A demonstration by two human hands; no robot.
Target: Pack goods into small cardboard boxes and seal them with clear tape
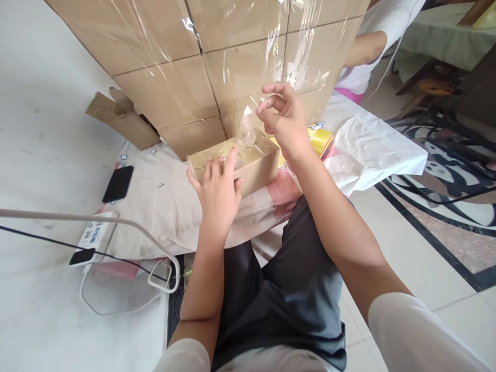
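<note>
A small cardboard box lies on the cloth-covered table, clear tape shining on its top. My left hand rests on its left end, fingers spread over the top and the thumb at the near side. Above the right end, my right hand has its thumb and forefinger pinched together on a loose, crumpled strip of clear tape, which hangs down to the box top. Behind my right wrist lies a yellow tape roll, partly hidden.
Stacked cartons under clear film rise right behind the box. An opened carton, a black phone and a power strip with cables are at the left. Another person's arm shows behind the stack at right.
</note>
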